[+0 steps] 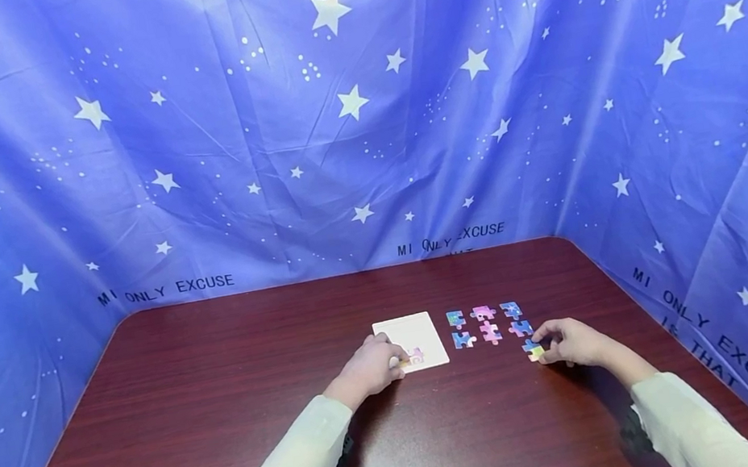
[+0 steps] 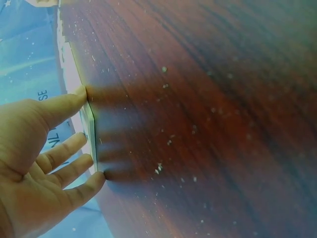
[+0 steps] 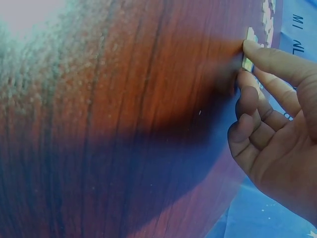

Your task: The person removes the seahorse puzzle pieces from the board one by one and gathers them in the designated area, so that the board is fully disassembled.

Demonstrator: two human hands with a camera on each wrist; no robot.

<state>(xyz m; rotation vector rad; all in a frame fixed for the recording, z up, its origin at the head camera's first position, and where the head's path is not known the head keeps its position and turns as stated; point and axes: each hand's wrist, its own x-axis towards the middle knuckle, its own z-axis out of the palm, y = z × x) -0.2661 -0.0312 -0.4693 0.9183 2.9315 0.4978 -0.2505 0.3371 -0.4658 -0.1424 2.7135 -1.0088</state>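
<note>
A square white puzzle board (image 1: 410, 332) lies on the table with a pink and yellow printed patch (image 1: 415, 356) at its near-left corner. My left hand (image 1: 369, 366) holds the board by that corner. In the left wrist view its thumb (image 2: 74, 100) touches one edge while the other fingers spread along the adjoining edge. To the right, my right hand (image 1: 571, 341) pinches a yellow and blue jigsaw piece (image 1: 536, 353) between thumb and fingertips, close to the tabletop. The right wrist view shows this pinch edge-on, with the remaining fingers (image 3: 247, 101) loosely curled.
Several loose jigsaw pieces lie between board and right hand in two rows, among them a pink piece (image 1: 490, 332) and a blue piece (image 1: 510, 311). A dark red wooden table (image 1: 220, 372) is bordered by a blue star-printed curtain (image 1: 303, 155).
</note>
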